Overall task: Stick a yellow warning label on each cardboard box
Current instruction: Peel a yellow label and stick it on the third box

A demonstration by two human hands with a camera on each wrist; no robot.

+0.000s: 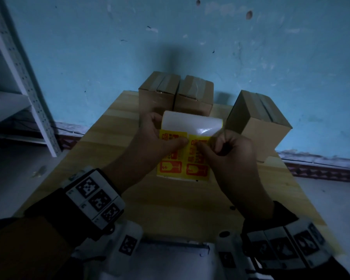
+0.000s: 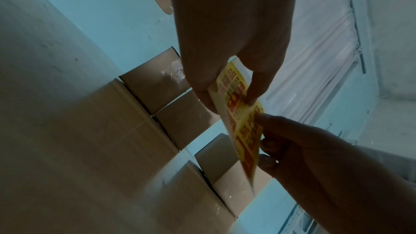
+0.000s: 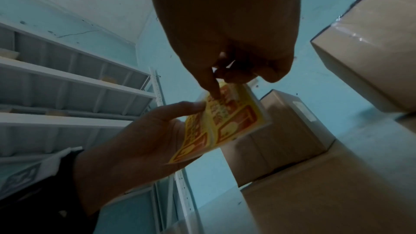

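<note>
Your left hand (image 1: 160, 142) is pinching the label sheet (image 1: 183, 156) before the cardboard boxes (image 1: 176, 93); your right hand (image 1: 228, 150) is picking at a label's corner, risking tearing or creasing it.

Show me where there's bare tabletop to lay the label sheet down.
Bare wood lies on the table left of the left hand, and on the near stretch between the label sheet and the wrists. The far edge is crowded: two boxes side by side, a third box at right.
</note>
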